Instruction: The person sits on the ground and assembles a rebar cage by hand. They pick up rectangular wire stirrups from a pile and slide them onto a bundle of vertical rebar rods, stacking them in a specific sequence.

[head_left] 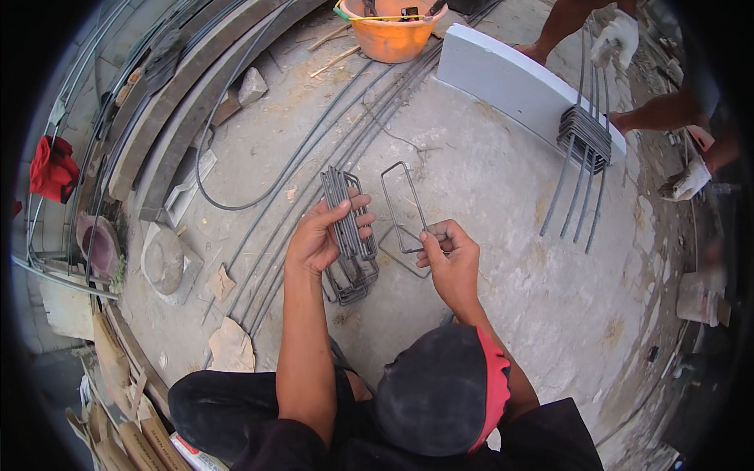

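My left hand [317, 234] is wrapped round a bundle of bent steel stirrups [339, 206], thin rectangular wire frames stacked side by side. Just below that bundle, more stirrups [351, 281] hang or lie close together; whether they are held too, I cannot tell. Between thumb and fingers, my right hand [449, 248] pinches a single rectangular stirrup [398, 196] by its lower corner, tilted upright a little right of the bundle. Behind it, another loose stirrup [408, 261] appears to lie on the concrete, partly hidden by my right hand.
Long steel rods [314, 169] run diagonally across the floor at left. An orange bucket [390, 38] stands far ahead beside a white foam board [522, 86]. At right, a person's gloved hand [616, 41] is near rods threaded through stacked stirrups [584, 140]. Timber beams [169, 129] line the left.
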### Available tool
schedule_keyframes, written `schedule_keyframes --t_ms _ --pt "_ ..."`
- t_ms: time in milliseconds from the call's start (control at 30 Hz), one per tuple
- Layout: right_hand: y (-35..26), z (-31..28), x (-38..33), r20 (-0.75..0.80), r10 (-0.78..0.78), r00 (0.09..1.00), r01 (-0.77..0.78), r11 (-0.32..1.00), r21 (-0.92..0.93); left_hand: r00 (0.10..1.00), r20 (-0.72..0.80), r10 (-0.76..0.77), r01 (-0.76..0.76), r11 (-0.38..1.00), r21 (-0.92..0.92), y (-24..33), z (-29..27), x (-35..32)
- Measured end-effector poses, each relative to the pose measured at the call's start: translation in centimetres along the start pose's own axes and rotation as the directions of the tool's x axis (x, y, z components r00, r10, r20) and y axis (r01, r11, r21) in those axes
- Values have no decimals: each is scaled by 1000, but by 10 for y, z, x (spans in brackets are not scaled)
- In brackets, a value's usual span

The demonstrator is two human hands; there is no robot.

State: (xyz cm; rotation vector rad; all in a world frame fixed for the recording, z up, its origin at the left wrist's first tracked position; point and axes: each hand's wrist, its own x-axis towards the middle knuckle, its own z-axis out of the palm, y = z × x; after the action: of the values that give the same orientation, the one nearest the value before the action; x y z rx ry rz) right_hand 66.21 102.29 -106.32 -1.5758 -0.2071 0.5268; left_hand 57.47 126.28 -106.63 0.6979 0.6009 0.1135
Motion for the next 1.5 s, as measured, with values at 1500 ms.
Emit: schedule_keyframes --t_ms 1500 --pt "-12 -39 31 105 -493 864 369 476 -798 986 -145 -85 106 984 146 -7 1 5"
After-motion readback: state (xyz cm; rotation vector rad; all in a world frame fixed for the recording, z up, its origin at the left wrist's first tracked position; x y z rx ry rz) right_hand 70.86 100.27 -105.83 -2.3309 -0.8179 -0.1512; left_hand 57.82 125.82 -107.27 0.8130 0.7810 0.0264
